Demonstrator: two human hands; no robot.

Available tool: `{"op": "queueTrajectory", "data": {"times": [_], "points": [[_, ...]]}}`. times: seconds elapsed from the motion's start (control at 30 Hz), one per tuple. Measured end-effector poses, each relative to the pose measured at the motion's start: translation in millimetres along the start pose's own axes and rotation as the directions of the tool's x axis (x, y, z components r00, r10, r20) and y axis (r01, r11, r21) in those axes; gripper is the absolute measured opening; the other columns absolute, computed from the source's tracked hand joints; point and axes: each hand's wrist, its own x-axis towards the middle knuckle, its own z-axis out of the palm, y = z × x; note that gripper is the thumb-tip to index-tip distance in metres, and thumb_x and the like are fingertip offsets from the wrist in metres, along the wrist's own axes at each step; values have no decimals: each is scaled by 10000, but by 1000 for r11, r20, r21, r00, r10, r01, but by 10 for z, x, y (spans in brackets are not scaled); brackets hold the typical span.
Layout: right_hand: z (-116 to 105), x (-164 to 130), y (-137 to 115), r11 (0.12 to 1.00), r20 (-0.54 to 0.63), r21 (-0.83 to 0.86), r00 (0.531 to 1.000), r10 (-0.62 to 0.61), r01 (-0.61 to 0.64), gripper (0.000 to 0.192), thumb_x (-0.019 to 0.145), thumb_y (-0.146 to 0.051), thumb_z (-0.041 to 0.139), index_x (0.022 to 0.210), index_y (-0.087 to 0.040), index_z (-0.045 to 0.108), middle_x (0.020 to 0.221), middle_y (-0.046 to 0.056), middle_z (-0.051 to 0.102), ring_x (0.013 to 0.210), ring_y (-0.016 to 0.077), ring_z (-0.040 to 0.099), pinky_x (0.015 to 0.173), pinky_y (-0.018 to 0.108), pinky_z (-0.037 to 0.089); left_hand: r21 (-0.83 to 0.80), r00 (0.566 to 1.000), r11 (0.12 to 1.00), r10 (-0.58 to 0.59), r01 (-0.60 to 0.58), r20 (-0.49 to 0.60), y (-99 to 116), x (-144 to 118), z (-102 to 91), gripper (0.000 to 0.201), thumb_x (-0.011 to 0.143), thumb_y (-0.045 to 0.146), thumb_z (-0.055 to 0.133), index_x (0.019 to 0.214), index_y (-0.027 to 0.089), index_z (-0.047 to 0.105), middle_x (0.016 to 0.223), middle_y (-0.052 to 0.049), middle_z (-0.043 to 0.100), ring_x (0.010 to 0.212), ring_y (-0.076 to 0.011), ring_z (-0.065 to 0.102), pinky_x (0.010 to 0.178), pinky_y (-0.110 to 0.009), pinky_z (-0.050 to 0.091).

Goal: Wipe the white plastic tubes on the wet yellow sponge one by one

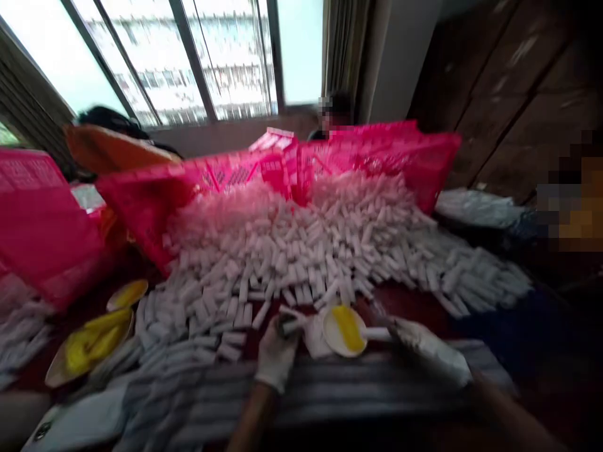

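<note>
My left hand (277, 355), in a white glove, is closed around a small white roll (293, 324) near the table's front edge. To its right is a shallow white dish (331, 333) with a yellow piece (348, 328) in it. My right hand (431, 351), also gloved and smeared by motion, reaches in from the right. Its fingertips meet a white stick-like piece (377, 334) that extends to the dish's right rim; whether this piece touches the dish I cannot tell. Behind both hands lies a wide heap of short white rolls (301, 251).
Pink plastic crates (377, 147) lean behind the heap, spilling rolls. At left are a dish with yellow pieces (94, 342), a smaller dish (127, 294) and another pink crate (38, 220). A grey striped cloth (339, 389) runs along the front. People sit beyond the crates.
</note>
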Motion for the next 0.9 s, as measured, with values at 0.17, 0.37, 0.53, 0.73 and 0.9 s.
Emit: {"op": "queueTrajectory", "data": {"times": [0.17, 0.37, 0.53, 0.73, 0.9], "points": [[214, 163, -127, 943, 143, 286, 981, 133, -170, 784, 715, -699, 768, 1226, -113, 673, 737, 45, 646, 585, 133, 547, 541, 266, 459, -101, 999, 995, 7, -4, 32, -166, 34, 144, 275, 754, 63, 721, 1001, 171, 669, 1016, -59, 754, 980, -202, 720, 980, -355, 554], [243, 405, -80, 996, -5, 93, 1000, 9, -8, 625, 701, -687, 785, 1081, -192, 774, 1069, 104, 759, 915, 258, 698, 804, 357, 590, 332, 949, 889, 289, -314, 125, -265, 0, 59, 228, 769, 129, 782, 987, 188, 757, 1023, -93, 753, 1004, -259, 692, 996, -449, 537], [353, 411, 286, 982, -78, 69, 982, -171, 176, 450, 765, -589, 782, 1036, -230, 763, 1104, 75, 761, 1011, 276, 723, 985, 423, 591, 541, 907, 748, 416, -384, 69, -278, 104, -289, 261, 893, 229, 668, 1141, 191, 738, 1133, -108, 734, 1062, -255, 675, 1015, -413, 525], [381, 326, 411, 970, -44, -30, 969, -244, 243, 449, 886, -475, 706, 1262, -229, 700, 1274, 74, 711, 1177, 284, 679, 1103, 458, 532, 780, 943, 615, 315, -117, -106, -126, 382, -586, 295, 894, 260, 642, 1161, 175, 735, 1130, -117, 730, 1080, -292, 671, 1025, -421, 512], [379, 260, 399, 917, -86, -28, 913, -400, 399, 298, 888, -471, 697, 1027, -218, 771, 1046, 80, 742, 931, 247, 738, 913, 410, 633, 880, 956, 472, 276, -45, -100, 2, 135, -832, 371, 912, 227, 590, 1258, 159, 707, 1375, -164, 616, 1234, -374, 583, 1060, -514, 485]]}}
